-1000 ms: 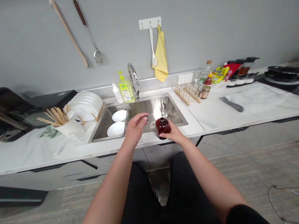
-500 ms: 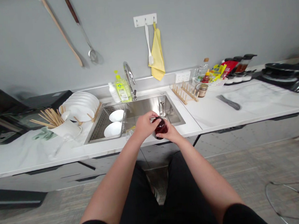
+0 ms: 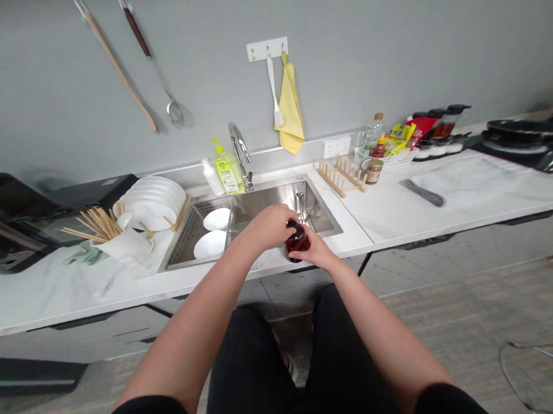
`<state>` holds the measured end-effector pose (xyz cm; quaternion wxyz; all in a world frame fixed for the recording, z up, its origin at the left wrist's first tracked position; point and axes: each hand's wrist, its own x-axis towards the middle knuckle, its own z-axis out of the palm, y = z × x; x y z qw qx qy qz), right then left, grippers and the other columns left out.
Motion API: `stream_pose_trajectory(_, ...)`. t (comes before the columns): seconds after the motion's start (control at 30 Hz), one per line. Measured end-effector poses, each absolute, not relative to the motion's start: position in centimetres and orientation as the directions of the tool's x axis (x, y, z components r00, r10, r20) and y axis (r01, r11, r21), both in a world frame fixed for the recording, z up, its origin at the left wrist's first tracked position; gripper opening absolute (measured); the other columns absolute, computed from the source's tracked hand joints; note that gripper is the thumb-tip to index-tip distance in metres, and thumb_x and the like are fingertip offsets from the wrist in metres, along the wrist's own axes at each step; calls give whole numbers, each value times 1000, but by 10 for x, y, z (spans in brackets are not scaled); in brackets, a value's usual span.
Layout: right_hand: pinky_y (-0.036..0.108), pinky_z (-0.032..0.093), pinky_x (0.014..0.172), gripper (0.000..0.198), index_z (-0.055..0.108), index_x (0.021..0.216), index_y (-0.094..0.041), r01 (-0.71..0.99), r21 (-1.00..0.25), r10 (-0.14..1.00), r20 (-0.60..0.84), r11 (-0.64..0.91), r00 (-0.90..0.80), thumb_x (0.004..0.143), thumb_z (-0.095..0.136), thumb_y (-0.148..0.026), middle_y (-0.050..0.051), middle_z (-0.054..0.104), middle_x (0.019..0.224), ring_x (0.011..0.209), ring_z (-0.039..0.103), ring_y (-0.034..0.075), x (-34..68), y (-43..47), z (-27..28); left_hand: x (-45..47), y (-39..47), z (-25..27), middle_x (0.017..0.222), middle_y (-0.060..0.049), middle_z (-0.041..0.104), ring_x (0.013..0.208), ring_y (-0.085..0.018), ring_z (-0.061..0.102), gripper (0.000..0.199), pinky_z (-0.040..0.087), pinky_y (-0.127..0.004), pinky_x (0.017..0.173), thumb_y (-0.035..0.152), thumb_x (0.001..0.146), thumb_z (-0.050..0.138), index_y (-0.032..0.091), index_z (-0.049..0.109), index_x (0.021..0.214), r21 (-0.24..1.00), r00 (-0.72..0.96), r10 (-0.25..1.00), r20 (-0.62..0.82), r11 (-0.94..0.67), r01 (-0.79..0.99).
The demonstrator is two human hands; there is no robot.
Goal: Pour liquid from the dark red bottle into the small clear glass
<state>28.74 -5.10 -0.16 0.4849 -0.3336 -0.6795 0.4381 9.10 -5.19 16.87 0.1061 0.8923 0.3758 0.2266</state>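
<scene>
A dark red, shiny glass jar [image 3: 294, 247] is held over the front edge of the sink. My right hand [image 3: 316, 248] wraps round its right side, thumb to the front. From above, my left hand [image 3: 274, 225] closes its fingers on the jar's top; whether they reach inside is hidden. Just behind both hands lies the steel sink [image 3: 269, 198]. Two white bowls [image 3: 211, 244] sit in the wire drainer basket [image 3: 186, 239] at its left.
Left of the sink are white plates [image 3: 149, 201] in a rack and a white holder [image 3: 127, 245] with chopsticks. Soap bottles [image 3: 229, 175] stand beside the faucet [image 3: 239, 146]. To the right are a wooden rack [image 3: 342, 176], a small jar [image 3: 374, 171] and a grey utensil [image 3: 423, 193].
My left hand has turned over the jar's top, and the left forearm now hides the clear and yellow item near the sink's front. The right hand keeps its hold. The view has shifted slightly.
</scene>
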Motion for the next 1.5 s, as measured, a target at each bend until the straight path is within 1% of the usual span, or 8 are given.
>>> stream_pose_trajectory(0.17, 55, 55, 119, 97, 62, 152, -24, 25, -918, 875, 369, 396, -313, 69, 104, -48, 11, 76, 139, 130, 73, 36, 288, -51, -2, 99, -60, 184, 128, -17, 81, 117, -36, 76, 51, 58, -44, 102, 30, 87, 79, 18, 80, 137, 236, 631, 724, 278, -688, 686)
stream_pose_trajectory(0.27, 54, 55, 119, 93, 63, 150, -23, 26, -912, 870, 381, 409, -313, 70, 103, -48, 11, 76, 139, 129, 73, 36, 288, -50, -4, 107, -68, 195, 107, -19, 81, 105, -36, 77, 40, 58, -45, 96, 44, 101, 65, 13, 83, 119, 64, 511, 841, 180, -528, 847)
stream_pose_trajectory(0.37, 53, 55, 118, 94, 63, 151, -23, 29, -913, 869, 376, 406, -321, 70, 103, -48, 11, 77, 139, 128, 73, 35, 289, -49, -4, 112, -75, 205, 114, -14, 81, 108, -30, 77, 29, 57, -38, 96, 24, 92, 69, 18, 83, 117, 5, 686, 727, 30, -686, 727)
stream_pose_trajectory(0.53, 52, 58, 114, 89, 65, 147, -24, 57, -915, 876, 362, 399, -318, 70, 103, -49, 9, 78, 133, 124, 74, 34, 289, -48, -5, 118, -78, 209, 110, -20, 80, 104, -33, 77, 35, 58, -42, 91, 32, 101, 61, 11, 83, 117, -86, 589, 804, 84, -583, 808)
stream_pose_trajectory(1.0, 53, 55, 116, 95, 63, 151, -24, 52, -908, 871, 381, 416, -310, 69, 104, -49, 11, 76, 140, 126, 73, 35, 290, -48, -7, 121, -77, 209, 114, -18, 82, 103, -30, 79, 30, 57, -37, 85, 23, 94, 69, 13, 85, 118, -126, 650, 760, 30, -642, 756)
stream_pose_trajectory(1.23, 54, 55, 120, 98, 62, 151, -26, 11, -915, 869, 380, 404, -315, 67, 105, -50, 10, 77, 141, 131, 73, 35, 289, -44, -11, 128, -71, 212, 94, -20, 82, 95, -33, 81, 32, 56, -39, 84, 26, 103, 60, 10, 88, 103, -194, 598, 801, -37, -593, 782)
stream_pose_trajectory(1.37, 58, 53, 123, 98, 67, 146, -25, -70, -922, 880, 384, 380, -278, 62, 108, -51, 12, 78, 140, 133, 73, 37, 290, -48, -7, 121, -73, 206, 100, -19, 82, 101, -33, 80, 31, 58, -41, 93, 25, 104, 58, 11, 86, 105, -98, 642, 767, 2, -639, 763)
stream_pose_trajectory(1.5, 59, 54, 123, 93, 67, 147, -26, -155, -916, 888, 399, 371, -228, 67, 106, -55, 12, 78, 143, 134, 74, 38, 299, -72, 18, 98, -100, 183, 141, -20, 76, 129, -33, 74, 48, 57, -47, 113, 43, 107, 65, 16, 70, 147, 332, 517, 790, 330, -610, 720)
